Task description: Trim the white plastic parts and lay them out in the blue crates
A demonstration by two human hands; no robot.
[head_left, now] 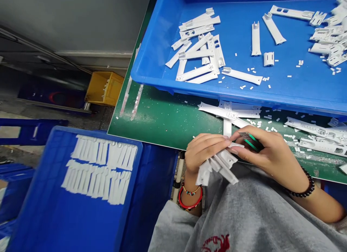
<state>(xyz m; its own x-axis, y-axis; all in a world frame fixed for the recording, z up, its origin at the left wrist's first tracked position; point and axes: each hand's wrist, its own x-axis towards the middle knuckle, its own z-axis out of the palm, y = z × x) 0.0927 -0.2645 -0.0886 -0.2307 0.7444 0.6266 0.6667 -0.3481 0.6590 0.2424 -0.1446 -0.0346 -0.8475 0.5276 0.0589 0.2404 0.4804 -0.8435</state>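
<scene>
1. I have the left hand [204, 150] gripping a fanned bundle of slim white plastic strips [222, 164], which hangs over the lap just off the near edge of the green-topped surface [157, 118].
2. My right hand [265, 145] has its fingers closed around a small green-edged hand tool [251, 144], its tip near the bundle; half covered, it could be a cutter or tweezers.
3. I judge the strips light and fairly stiff, smooth enough to slide over one another, with thin ends that might snap. I'd hold them mid-length by the long edges, keeping pressure off the tips.
4. Similar loose white parts [230, 115] lie on the surface, below the large blue plastic tray [162, 82].
5. For writing, I find red embroidery [223, 242] on the grey cloth garment [249, 212], lettering starting "Dra". I can read no brand or label on the strips.
</scene>
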